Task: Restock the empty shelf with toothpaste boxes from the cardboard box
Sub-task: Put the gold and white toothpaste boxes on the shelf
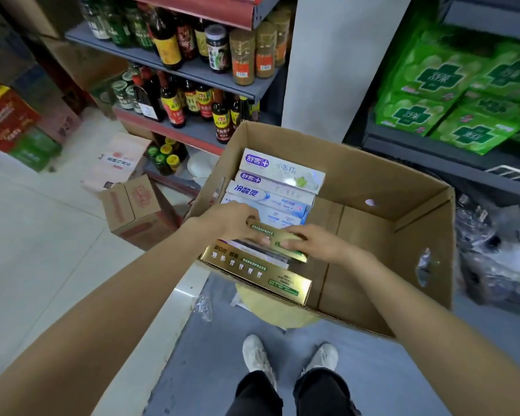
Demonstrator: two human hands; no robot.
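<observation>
**Both hands on a gold box inside the carton**

Person stands over an open cardboard box point(373, 187), white shoes point(257, 354) just short of its near wall. Toothpaste boxes fill the carton's left half only; the right half shows bare cardboard floor.

Left hand point(233, 220) and right hand point(315, 243) both reach into the carton and meet on one gold toothpaste box point(278, 240). Left fingers curl over its far-left end. Right fingers lie across its near-right end, seemingly pinching it, though the thumb is hidden. Box sits tilted, apparently partly lifted off the stack.

Nearer the carton's front wall lies a second, larger gold box point(255, 270), flat. Toward the carton's back wall lie white-and-blue toothpaste boxes point(279, 172), stacked like steps.

Beyond the carton's far left corner: a shelf of sauce bottles point(174, 97). Beyond its far right corner: green packets point(451, 94) on a dark shelf point(433, 151). The empty shelf to be filled — cannot pick it out from here.

Judgement on the step: lifting the box out. Best done by keeping both ends pinched and raising it level, clear of the larger gold box and the white ones behind, so neighbours are not dragged up. Thin card likely dents under a hard squeeze, so a light hold should do.
</observation>
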